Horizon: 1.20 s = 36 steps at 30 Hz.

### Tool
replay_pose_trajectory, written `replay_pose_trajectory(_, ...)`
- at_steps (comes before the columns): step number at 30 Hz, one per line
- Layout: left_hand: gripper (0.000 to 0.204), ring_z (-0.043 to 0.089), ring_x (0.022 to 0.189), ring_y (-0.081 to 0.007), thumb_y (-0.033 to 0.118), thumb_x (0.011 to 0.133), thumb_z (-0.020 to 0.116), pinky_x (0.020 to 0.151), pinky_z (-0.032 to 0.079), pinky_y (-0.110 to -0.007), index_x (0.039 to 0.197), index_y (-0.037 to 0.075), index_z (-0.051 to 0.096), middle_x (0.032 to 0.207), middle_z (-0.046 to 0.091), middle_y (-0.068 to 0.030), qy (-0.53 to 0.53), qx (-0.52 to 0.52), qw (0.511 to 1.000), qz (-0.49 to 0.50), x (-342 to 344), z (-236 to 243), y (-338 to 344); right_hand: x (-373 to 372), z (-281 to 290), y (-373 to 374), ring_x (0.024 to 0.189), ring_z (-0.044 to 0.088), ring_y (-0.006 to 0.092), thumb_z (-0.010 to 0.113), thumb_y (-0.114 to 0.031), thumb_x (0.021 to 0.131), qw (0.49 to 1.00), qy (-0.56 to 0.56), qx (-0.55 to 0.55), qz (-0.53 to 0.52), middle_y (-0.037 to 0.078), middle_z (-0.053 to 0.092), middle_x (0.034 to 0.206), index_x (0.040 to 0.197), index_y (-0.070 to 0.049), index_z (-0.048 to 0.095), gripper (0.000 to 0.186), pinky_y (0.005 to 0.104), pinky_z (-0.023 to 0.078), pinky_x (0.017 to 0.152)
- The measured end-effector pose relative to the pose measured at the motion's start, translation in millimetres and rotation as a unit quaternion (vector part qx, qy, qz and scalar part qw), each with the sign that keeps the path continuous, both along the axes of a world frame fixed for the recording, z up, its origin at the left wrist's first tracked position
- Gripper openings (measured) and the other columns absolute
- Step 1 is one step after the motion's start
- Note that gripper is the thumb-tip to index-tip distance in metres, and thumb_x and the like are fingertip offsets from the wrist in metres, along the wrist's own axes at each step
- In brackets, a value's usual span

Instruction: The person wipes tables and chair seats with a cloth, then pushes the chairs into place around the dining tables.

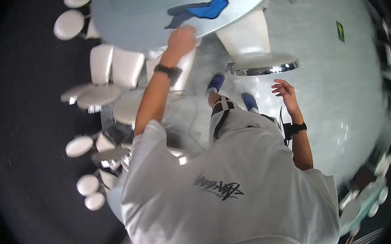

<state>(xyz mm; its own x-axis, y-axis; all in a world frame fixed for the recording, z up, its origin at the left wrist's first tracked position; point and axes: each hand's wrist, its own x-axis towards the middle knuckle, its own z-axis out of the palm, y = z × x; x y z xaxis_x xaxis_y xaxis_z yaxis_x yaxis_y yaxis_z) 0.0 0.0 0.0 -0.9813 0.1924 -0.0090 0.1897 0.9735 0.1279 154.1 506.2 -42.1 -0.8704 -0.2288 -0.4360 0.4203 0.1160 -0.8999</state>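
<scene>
At the near edge of a pale round table (122,31), my left hand (181,42) is raised with its fingers curled in. Its outline is slightly blurred, and whatever the fingers may hold is hidden. Just beyond the knuckles lies a crumpled cloth (211,10), bright blue with a dark rim on one part and grey on the other. Whether my fingers touch the cloth's grey edge I cannot tell. My right hand (286,94) hangs at my right side, empty, its fingers loosely apart. Both wrists carry black bands.
A white chair (246,36) with a chrome-rimmed seat stands close ahead on the right. More white chairs (125,66) line the left side. A thin cable runs over the glossy grey floor (328,96) near my feet. A green sign (340,31) is at the right.
</scene>
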Motion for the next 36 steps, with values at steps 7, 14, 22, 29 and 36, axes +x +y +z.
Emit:
replay_pose_trajectory(7,0.061,0.014,0.160,-0.0354,0.030,0.085,0.071,0.126,0.019,-0.059,0.141,0.007,0.063,0.173,0.018,-0.0141,-0.249,-0.040,0.962,0.104,-183.0,-94.7,-31.1,128.3,13.4,-23.3,0.092,0.072,0.0166,0.058,-0.017,0.099,0.956,-0.091,0.117,-0.252,0.009,0.075,0.106,0.132,-0.004,0.064,0.036,0.0312,0.054,0.078)
replay_pose_trajectory(14,0.023,0.074,0.091,-0.0416,0.027,0.082,0.075,0.082,0.056,-0.053,0.086,0.005,0.076,0.093,0.075,-0.0212,-0.088,0.050,0.988,0.114,-106.8,-185.6,16.1,239.5,58.4,-69.8,0.092,0.072,0.0194,0.059,-0.020,0.098,0.896,-0.161,0.188,-0.369,0.012,0.076,0.106,0.132,-0.003,0.065,0.038,0.0323,0.055,0.079)
replay_pose_trajectory(22,0.020,0.067,0.084,-0.0471,0.012,0.072,0.072,0.072,0.052,-0.051,0.084,-0.003,0.066,0.089,0.068,-0.0268,-0.457,-0.019,0.824,-0.335,14.0,-112.9,84.7,321.7,15.7,-123.6,0.094,0.070,0.0160,0.060,-0.018,0.102,0.835,-0.145,0.108,-0.520,0.008,0.074,0.105,0.129,-0.004,0.065,0.031,0.0305,0.054,0.081)
replay_pose_trajectory(29,0.020,0.053,0.072,-0.0427,-0.002,0.077,0.065,0.063,0.040,-0.048,0.083,0.003,0.046,0.073,0.053,-0.0202,-0.436,0.095,0.747,-0.493,99.7,103.4,275.2,296.8,4.1,-82.4,0.102,0.070,0.0194,0.062,-0.002,0.095,0.828,-0.065,0.047,-0.554,0.011,0.074,0.110,0.135,-0.003,0.062,0.040,0.0343,0.054,0.095)
replay_pose_trajectory(36,0.022,0.055,0.078,-0.0382,-0.011,0.074,0.056,0.070,0.041,-0.044,0.088,0.005,0.054,0.081,0.055,-0.0117,-0.297,0.094,0.643,-0.700,183.0,181.1,421.4,252.1,143.2,22.6,0.151,0.039,0.0334,0.071,0.006,0.074,0.858,0.205,0.261,-0.392,0.014,0.044,0.161,0.155,-0.012,0.047,0.086,0.0460,0.032,0.124)
